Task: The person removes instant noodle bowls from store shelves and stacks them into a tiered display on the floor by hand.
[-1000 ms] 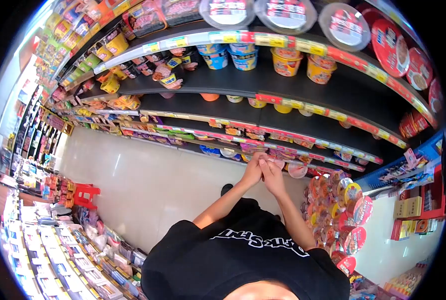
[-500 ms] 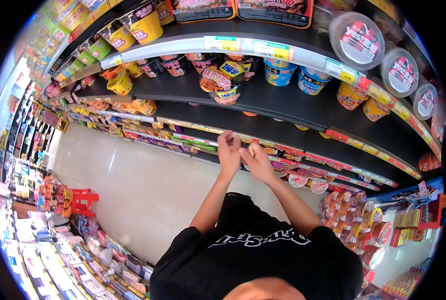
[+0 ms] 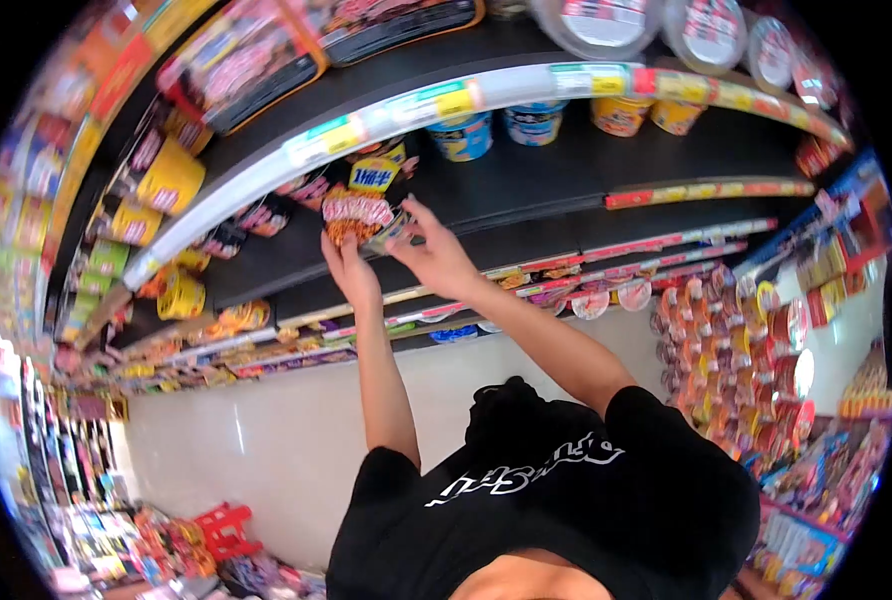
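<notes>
An instant noodle cup [image 3: 358, 213] with a dark, red and yellow wrapper and a noodle picture is at the front edge of a black shelf, tilted towards me. My left hand [image 3: 354, 275] grips its lower left side, fingertips against the wrapper. On the right side, my right hand [image 3: 434, 256] closes around the cup with thumb and fingers apart. Its underside is hidden, so I cannot tell whether it still touches the shelf. Behind it, a yellow-labelled cup [image 3: 374, 175] stands partly covered.
Blue noodle cups [image 3: 461, 136] and orange-yellow cups [image 3: 621, 114] stand to the right on the shelf. A white price rail [image 3: 436, 100] curves above my hands. Stacked cups [image 3: 726, 360] rise at right. A red stool [image 3: 228, 530] is on the floor [image 3: 266, 440] at lower left.
My hands were together below the shelf, apart from the cup; they have moved up and parted to either side of it. The view has turned, shifting the shelves.
</notes>
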Tool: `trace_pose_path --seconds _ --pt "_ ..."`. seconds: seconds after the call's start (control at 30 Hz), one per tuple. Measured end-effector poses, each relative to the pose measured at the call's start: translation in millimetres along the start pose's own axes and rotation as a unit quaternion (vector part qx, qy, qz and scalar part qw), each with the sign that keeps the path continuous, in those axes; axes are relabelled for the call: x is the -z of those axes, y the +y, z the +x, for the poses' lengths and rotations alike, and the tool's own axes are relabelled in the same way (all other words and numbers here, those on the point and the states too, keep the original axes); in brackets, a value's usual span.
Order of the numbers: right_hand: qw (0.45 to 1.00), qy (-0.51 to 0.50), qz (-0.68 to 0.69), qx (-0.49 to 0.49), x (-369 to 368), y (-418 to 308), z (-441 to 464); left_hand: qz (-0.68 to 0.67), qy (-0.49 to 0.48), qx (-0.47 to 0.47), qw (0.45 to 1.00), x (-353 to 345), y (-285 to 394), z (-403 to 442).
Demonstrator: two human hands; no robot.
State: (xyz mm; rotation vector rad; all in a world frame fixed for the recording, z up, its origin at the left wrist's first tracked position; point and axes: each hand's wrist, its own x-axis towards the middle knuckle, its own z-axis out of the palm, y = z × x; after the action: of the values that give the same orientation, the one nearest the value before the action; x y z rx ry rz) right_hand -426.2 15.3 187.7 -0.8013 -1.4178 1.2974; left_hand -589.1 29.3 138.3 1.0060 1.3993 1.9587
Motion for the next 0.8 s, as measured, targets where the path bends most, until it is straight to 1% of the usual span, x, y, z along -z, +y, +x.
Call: trace_pose_path --seconds 0.03,0.07,0.13,0.2,0.23,0.27,0.33,0.37,0.47,0.5,0.6,0.63,0.73,0.77,0.8 --pt "1.000 0.011 0.007 0.023 3 4 -3 -0.040 0.002 -0.016 0.999 -9 8 -14" --pt "0.999 0.019 0.014 0.044 7 8 -8 -0.050 0.013 -0.016 0.999 -15 9 -26" --pt "0.999 0.036 0.015 0.036 24 -9 -27 -0.022 0.046 -0.028 0.998 -37 31 -62" --pt "0.999 0.043 0.000 0.029 50 -19 -45 -0.014 0.036 -0.047 0.998 -57 38 -97" --pt "0.996 0.079 -0.010 0.046 62 -23 -55 -0.003 0.020 -0.066 0.998 -68 41 -114" --pt "0.993 0.107 -0.019 0.056 75 -24 -66 -0.030 0.007 -0.082 0.996 -81 35 -128" --pt "0.981 0.174 -0.046 0.074 109 -22 -90 -0.015 -0.019 -0.075 0.997 -114 41 -165" --pt "0.972 0.211 -0.040 0.097 126 -21 -100 -0.029 -0.036 -0.070 0.996 -133 45 -183" --pt "0.941 0.311 -0.111 0.079 182 -37 -142 -0.078 -0.105 -0.039 0.991 -188 44 -238" --pt "0.916 0.346 -0.166 0.120 205 -30 -153 -0.069 -0.133 -0.049 0.988 -204 38 -255" --pt "0.875 0.436 -0.181 0.104 268 -37 -198 -0.093 -0.231 -0.020 0.968 -255 30 -308" --pt "0.868 0.459 -0.169 0.082 288 -44 -214 -0.072 -0.260 -0.005 0.963 -271 30 -325" --pt "0.835 0.534 -0.103 0.078 348 -47 -264 -0.128 -0.346 0.026 0.929 -327 36 -386" --pt "0.804 0.558 -0.191 0.082 371 -49 -283 -0.124 -0.370 0.030 0.920 -345 33 -404" --pt "0.792 0.581 -0.173 0.073 388 -54 -300 -0.126 -0.407 0.023 0.905 -361 33 -421"
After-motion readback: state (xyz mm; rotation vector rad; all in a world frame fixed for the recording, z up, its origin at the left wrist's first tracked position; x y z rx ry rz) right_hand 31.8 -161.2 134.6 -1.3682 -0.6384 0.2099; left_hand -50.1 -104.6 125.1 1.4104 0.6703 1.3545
